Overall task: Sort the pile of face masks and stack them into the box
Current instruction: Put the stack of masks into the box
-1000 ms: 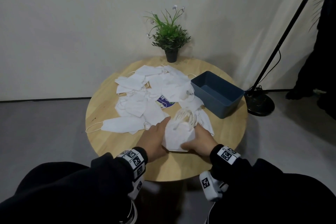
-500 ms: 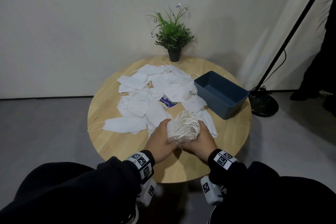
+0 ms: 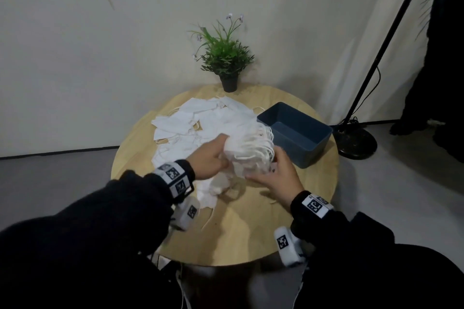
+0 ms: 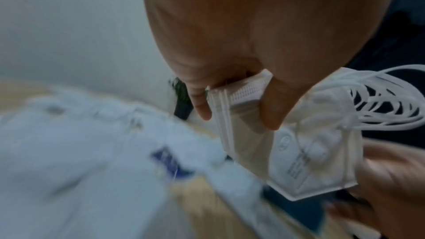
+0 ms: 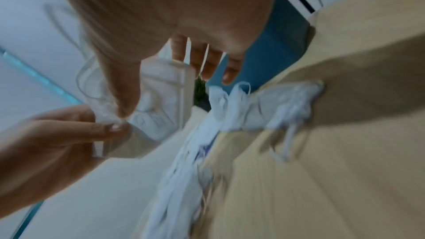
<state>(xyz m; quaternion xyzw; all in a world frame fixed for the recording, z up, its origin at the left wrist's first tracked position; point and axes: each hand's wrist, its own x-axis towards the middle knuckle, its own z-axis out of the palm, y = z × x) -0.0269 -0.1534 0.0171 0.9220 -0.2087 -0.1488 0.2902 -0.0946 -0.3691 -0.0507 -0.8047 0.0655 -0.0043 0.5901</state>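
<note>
Both hands hold a stack of folded white masks in the air over the round wooden table, its ear loops fanned toward the dark blue box. My left hand pinches the stack's left edge. The left wrist view shows the left hand with thumb and finger clamped on the stack. My right hand grips the right side. In the right wrist view the right hand has its thumb in front of the stack and its fingers behind. The box looks empty.
A loose pile of masks covers the table's far left half, and a few more masks lie under my hands. A potted plant stands at the far edge. A lamp base sits on the floor to the right.
Both hands have lifted the mask stack off the table and carried it away from me and to the right, close to the box's near corner. The loops now point toward the box.
</note>
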